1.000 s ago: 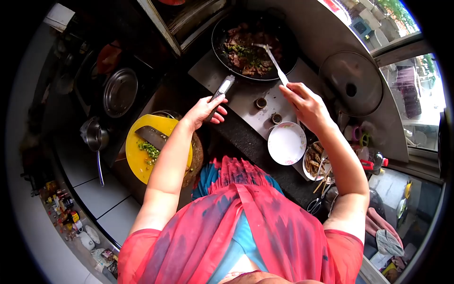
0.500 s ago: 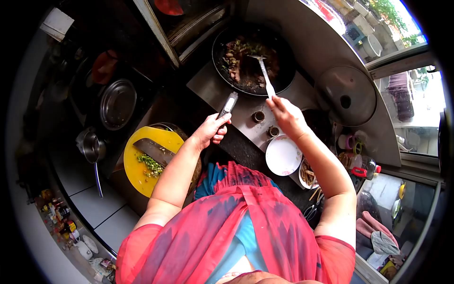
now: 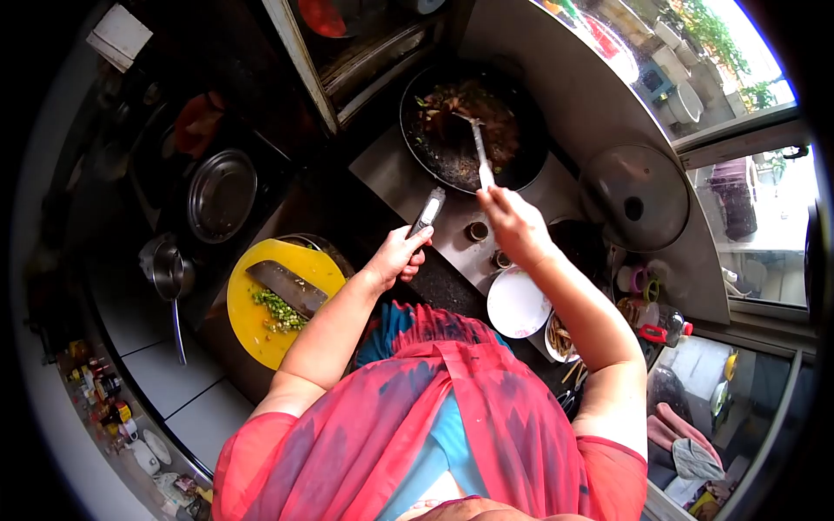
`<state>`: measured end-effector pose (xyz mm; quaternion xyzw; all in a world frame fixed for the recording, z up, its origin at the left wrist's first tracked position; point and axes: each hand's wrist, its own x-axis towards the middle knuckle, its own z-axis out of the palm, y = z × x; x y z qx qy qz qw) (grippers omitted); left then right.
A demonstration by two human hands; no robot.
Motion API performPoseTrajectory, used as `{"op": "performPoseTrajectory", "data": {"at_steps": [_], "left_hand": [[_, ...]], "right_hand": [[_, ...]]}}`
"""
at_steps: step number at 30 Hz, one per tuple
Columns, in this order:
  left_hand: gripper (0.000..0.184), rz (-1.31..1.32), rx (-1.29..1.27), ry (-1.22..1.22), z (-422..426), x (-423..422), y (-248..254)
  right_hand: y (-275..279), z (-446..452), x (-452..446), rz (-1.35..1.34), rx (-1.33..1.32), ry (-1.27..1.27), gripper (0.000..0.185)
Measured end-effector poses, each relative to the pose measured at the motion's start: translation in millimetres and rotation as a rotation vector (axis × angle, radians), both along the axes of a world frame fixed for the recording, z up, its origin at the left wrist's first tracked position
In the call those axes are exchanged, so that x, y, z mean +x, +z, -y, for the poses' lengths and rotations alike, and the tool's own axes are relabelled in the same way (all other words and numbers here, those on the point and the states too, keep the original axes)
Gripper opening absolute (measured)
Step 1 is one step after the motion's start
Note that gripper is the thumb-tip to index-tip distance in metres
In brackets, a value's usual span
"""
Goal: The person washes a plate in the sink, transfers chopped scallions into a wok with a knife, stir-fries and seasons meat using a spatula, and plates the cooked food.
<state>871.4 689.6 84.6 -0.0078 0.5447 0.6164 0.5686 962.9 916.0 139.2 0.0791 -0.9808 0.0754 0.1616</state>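
Spatula [image 3: 482, 156] in the right hand [image 3: 516, 226] reaches into the wok [image 3: 528, 149].

I'm in a kitchen, obv.: black round wok [image 3: 532, 146] w/ brownish food [image 3: 499, 130], yellow round chopping board [image 3: 248, 317] w/ grey broad-bladed cleaver [image 3: 287, 289], & round greyish pot lid [image 3: 612, 178].

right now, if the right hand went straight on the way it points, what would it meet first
Leaving aside the spatula it holds, the right hand would probably meet the near rim of the wok first; one view leaves depth unclear, so it might pass above the rim instead.
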Motion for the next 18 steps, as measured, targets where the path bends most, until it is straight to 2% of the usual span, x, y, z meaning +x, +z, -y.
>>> {"op": "performPoseTrajectory", "data": {"at_steps": [1, 3, 5, 8, 11, 14, 16, 18], "left_hand": [[0.035, -0.008, -0.001, 0.003, 0.0, -0.1, -0.2], [0.036, -0.026, -0.006, 0.01, -0.2, 0.2, 0.4], [0.038, -0.043, -0.009, 0.012, -0.3, 1.2, -1.0], [0.039, -0.022, -0.009, 0.003, -0.8, 1.0, -0.1], [0.041, 0.011, -0.012, -0.054, -1.0, -2.3, 2.4], [0.038, 0.016, -0.015, -0.077, -0.9, -4.3, 6.2], [0.039, 0.004, -0.012, -0.066, -1.0, -3.9, 2.4], [0.039, -0.006, -0.012, -0.05, -0.4, -2.0, 1.9]], "right_hand": [[11.4, -7.5, -2.2, -0.041, -0.067, -0.002, 0.037], [55.3, -19.8, 12.3, 0.051, -0.193, 0.015, 0.031], [105.6, -21.9, 32.2, 0.191, -0.151, 0.055, 0.029], [137.6, -22.3, 56.6, 0.334, -0.167, 0.104, 0.029], [101.5, -22.6, 55.3, 0.341, -0.047, 0.144, 0.033], [33.6, -50.4, 30.0, 0.161, 0.015, 0.111, 0.034], [32.7, -58.9, 9.4, 0.103, 0.049, 0.093, 0.043], [57.4, -53.8, -2.6, -0.028, -0.183, 0.061, 0.026]]}}
